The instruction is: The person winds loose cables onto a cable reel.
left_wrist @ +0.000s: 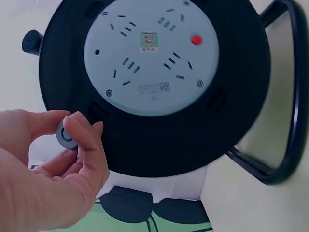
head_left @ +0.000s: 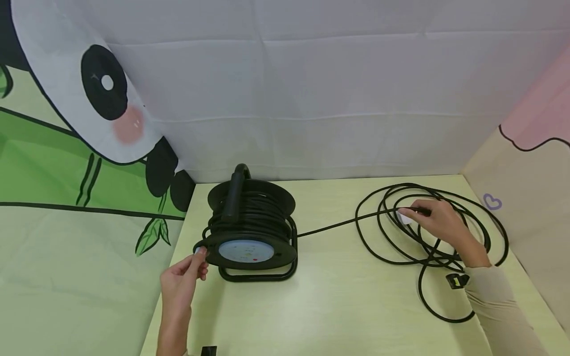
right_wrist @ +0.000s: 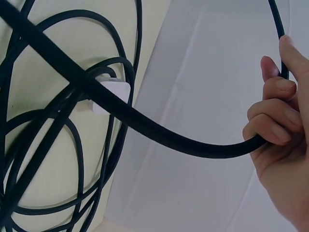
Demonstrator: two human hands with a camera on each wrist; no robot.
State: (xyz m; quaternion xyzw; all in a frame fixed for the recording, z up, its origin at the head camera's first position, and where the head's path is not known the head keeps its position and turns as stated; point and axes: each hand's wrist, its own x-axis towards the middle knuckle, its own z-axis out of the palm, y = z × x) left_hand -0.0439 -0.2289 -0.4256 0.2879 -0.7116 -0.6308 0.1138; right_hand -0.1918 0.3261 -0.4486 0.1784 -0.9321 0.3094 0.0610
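A black cable reel [head_left: 285,254] stands at the left of the table, with cable wound round its drum and a pale blue socket panel [head_left: 246,251] on its front. My left hand [head_left: 180,284] holds the small round winding knob [left_wrist: 66,134] at the edge of the front disc, thumb and fingers curled about it. A stretch of black cable [head_left: 338,224] runs taut from the drum to my right hand [head_left: 441,225], whose fingers curl round it in the right wrist view. Beneath that hand, loose loops of cable [right_wrist: 79,166] lie on the table with a white plug [right_wrist: 120,92] among them.
The pale yellow table [head_left: 329,296] meets a white cloth backdrop [head_left: 329,99] behind, with printed cloth at left and right. A black tube frame [left_wrist: 294,96] supports the reel. Its carrying handle [head_left: 233,195] rises on top. One cable loop reaches toward my right sleeve [head_left: 498,306].
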